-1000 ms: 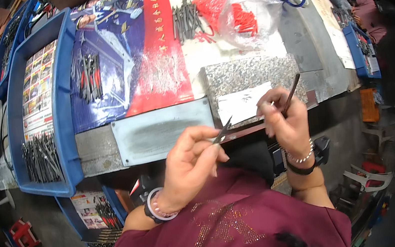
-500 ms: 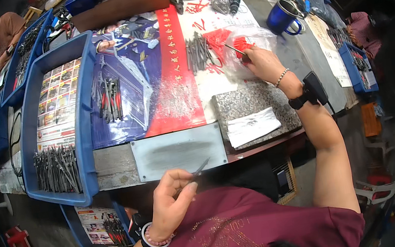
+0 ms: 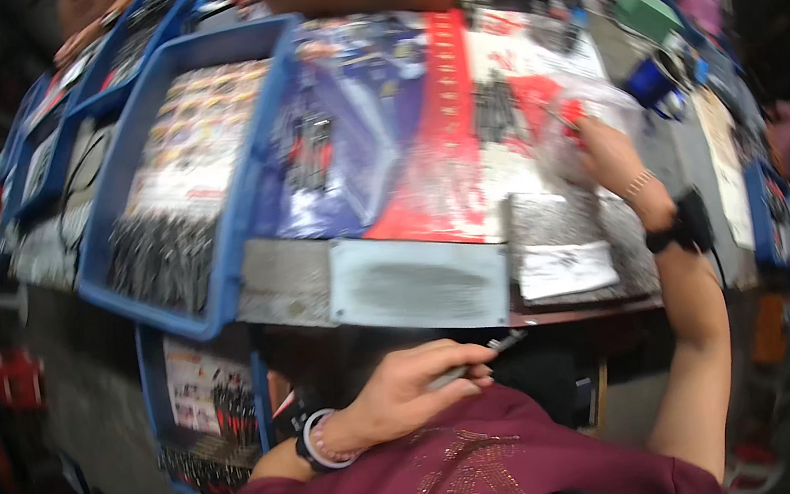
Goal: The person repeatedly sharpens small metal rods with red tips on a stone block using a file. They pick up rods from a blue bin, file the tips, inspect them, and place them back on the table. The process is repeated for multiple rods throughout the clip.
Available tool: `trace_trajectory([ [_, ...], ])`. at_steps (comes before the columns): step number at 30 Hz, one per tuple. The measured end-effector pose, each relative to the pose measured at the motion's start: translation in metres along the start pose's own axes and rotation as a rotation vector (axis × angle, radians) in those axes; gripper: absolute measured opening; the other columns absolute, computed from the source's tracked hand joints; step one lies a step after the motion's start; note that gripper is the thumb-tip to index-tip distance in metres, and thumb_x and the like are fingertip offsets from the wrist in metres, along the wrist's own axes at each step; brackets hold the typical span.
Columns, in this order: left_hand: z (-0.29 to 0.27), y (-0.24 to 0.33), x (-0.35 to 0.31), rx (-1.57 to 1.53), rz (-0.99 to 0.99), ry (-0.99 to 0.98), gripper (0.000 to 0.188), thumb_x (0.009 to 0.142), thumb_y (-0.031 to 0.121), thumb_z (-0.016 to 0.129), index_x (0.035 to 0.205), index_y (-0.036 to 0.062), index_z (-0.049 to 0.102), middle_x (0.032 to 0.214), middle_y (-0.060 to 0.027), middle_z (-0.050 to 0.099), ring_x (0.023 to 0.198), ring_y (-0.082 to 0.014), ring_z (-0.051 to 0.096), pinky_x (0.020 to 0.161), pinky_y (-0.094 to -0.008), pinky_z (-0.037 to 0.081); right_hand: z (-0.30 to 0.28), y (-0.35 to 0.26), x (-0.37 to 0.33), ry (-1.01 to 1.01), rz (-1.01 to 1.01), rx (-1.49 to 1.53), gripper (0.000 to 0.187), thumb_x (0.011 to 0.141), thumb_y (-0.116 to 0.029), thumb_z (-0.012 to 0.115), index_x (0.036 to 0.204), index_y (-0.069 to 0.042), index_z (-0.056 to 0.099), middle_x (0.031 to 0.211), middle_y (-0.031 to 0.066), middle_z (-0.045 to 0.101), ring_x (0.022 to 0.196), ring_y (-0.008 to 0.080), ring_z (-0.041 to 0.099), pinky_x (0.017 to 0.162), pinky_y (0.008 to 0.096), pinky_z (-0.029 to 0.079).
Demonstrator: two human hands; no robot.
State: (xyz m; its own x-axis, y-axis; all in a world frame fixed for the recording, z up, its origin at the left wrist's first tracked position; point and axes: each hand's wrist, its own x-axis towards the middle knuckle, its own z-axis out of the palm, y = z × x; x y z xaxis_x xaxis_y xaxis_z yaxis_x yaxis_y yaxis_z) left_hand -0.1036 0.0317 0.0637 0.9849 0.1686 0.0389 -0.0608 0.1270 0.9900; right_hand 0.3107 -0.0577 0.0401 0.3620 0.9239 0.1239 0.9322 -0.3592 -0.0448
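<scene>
My left hand (image 3: 410, 388) is closed around a slim dark metal piece (image 3: 506, 340), whose end sticks out to the right, in front of my shirt. At the right of the table, my right hand (image 3: 611, 161) reaches to a clear plastic bag (image 3: 616, 111) holding small red pieces (image 3: 573, 111). Its fingers pinch a thin rod (image 3: 555, 113), blurred by motion. Left of that bag lies a bunch of slim grey metal pieces (image 3: 495, 110). Several pieces with red and black parts (image 3: 309, 153) rest on the blue poster.
A large blue tray (image 3: 232, 295) with many dark pieces stands left. At the front edge are a grey plate (image 3: 418, 279) and a stone block (image 3: 552, 215) bearing a folded white cloth (image 3: 567, 269). A blue mug (image 3: 650, 82) and green box (image 3: 645, 12) stand far right.
The view has swung, so the table appears shifted right. My left hand has turned, its metal piece now pointing more to the right. My right hand stays at the plastic bag.
</scene>
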Motion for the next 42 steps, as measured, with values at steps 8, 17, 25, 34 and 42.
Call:
trace_trajectory([
  [8,0.001,0.001,-0.005,-0.153,-0.060,0.039,0.018,0.092,0.001,0.057,0.107,-0.0044,0.065,0.098,-0.0131,0.065,0.086,-0.0193,0.065,0.077,-0.0298,0.052,-0.033,-0.025,-0.023,0.292,0.116,0.390,0.012,0.081,0.002,0.061,0.093,0.003,0.058,0.083,0.0140,0.064,0.070,0.0211,0.060,0.063,0.0311,0.046],
  [17,0.018,-0.021,0.018,-0.310,-0.120,0.181,0.018,0.096,0.010,0.059,0.111,-0.0009,0.062,0.098,-0.0027,0.063,0.082,-0.0064,0.059,0.074,-0.0210,0.049,-0.065,-0.173,-0.148,0.169,0.497,1.606,0.013,0.083,0.008,0.063,0.093,0.001,0.059,0.088,0.0096,0.062,0.054,0.0069,0.052,0.046,0.0184,0.039],
  [25,0.033,-0.020,0.031,-0.308,-0.226,0.231,0.019,0.098,0.013,0.056,0.107,-0.0031,0.060,0.098,-0.0078,0.064,0.080,-0.0096,0.062,0.069,-0.0220,0.054,-0.026,-0.206,-0.166,0.068,0.423,1.936,0.008,0.086,0.005,0.063,0.092,0.001,0.060,0.086,0.0073,0.061,0.058,0.0037,0.052,0.050,0.0180,0.039],
  [34,0.042,-0.020,0.032,-0.184,-0.229,0.297,0.015,0.095,0.008,0.057,0.099,-0.0036,0.065,0.084,-0.0080,0.065,0.068,-0.0076,0.060,0.056,-0.0192,0.051,-0.025,-0.196,-0.181,-0.046,0.456,1.841,0.010,0.085,0.004,0.066,0.094,0.002,0.062,0.084,0.0027,0.061,0.058,0.0017,0.051,0.050,0.0172,0.037],
  [42,0.040,-0.022,0.036,-0.256,-0.354,0.306,0.013,0.094,0.010,0.060,0.098,0.0002,0.066,0.077,-0.0029,0.064,0.060,-0.0049,0.057,0.055,-0.0185,0.048,-0.021,-0.191,-0.192,0.096,0.547,1.952,0.021,0.092,-0.007,0.060,0.110,0.004,0.058,0.092,0.0098,0.067,0.058,0.0035,0.051,0.051,0.0181,0.042],
])
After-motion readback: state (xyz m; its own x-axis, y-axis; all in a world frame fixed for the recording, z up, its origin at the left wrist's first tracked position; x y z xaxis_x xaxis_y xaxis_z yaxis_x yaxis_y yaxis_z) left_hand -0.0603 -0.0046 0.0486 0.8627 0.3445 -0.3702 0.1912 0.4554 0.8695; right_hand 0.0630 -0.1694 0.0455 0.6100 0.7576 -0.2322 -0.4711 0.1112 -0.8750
